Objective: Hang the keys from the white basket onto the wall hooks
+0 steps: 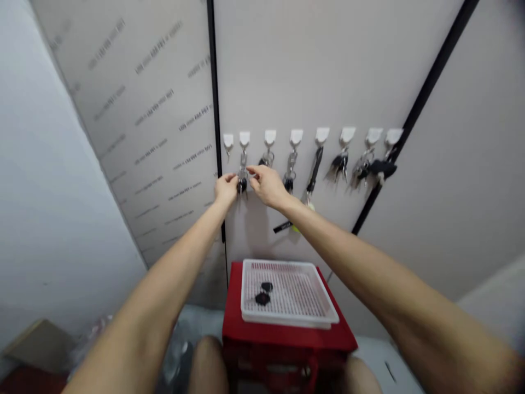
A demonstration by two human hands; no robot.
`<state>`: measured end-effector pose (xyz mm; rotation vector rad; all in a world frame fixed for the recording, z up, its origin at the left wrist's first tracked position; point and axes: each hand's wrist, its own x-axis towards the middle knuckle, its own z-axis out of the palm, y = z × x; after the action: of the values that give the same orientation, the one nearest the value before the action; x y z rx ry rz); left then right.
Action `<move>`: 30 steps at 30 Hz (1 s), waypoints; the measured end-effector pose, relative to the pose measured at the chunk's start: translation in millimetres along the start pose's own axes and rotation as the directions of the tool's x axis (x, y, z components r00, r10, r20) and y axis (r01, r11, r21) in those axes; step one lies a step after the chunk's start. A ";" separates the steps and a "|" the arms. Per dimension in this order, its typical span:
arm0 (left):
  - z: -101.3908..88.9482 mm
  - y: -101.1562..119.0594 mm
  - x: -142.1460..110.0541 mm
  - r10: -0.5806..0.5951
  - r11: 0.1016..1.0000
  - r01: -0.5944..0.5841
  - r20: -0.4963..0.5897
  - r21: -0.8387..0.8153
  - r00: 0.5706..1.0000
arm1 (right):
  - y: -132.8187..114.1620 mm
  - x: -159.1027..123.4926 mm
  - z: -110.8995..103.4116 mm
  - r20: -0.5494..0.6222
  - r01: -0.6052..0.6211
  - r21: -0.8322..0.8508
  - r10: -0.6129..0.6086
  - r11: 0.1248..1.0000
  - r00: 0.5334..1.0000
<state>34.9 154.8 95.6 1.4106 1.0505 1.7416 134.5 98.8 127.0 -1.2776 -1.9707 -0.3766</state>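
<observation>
Keys (241,186) on a ring hang from the second white hook (244,137) from the left, just between the person's two hands. The left hand (227,189) is close beside the bunch, with its thumb and fingers bent in. It looks as if it touches the keys, but I cannot tell if it pinches them. The right hand (266,185) is on the other side, with its finger and thumb apart, like a letter C, and nothing shows in between.

On the wall (336,65) a lot looks done: all eight hooks have something on them. A tiny key (228,154) is on the first hook, and a long black strap (315,168) is on the fifth. The bunch by the hands looks like the bit being worked on now. What may be left is down low: two black key-like things (262,298) lie in a white basket (291,317), on top of a red box (287,336). I cannot tell if they belong up there too.

Rows of writing run all over the wall panel (135,131) on the left. They are blurry, but one bit looks like "PET". A black tag (283,226) near the right arm (361,257) has pale letters too small to read, and no brand name shows clearly
</observation>
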 end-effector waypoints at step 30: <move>-24.9 -76.6 -152.4 -0.172 0.985 0.127 0.626 0.117 0.761 | 32.6 -136.6 40.0 0.579 -0.575 0.442 0.271 0.688 0.769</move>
<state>42.2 53.7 -43.8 1.7300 0.8098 0.9834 176.8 47.9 -3.1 -1.4184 -1.8222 0.8375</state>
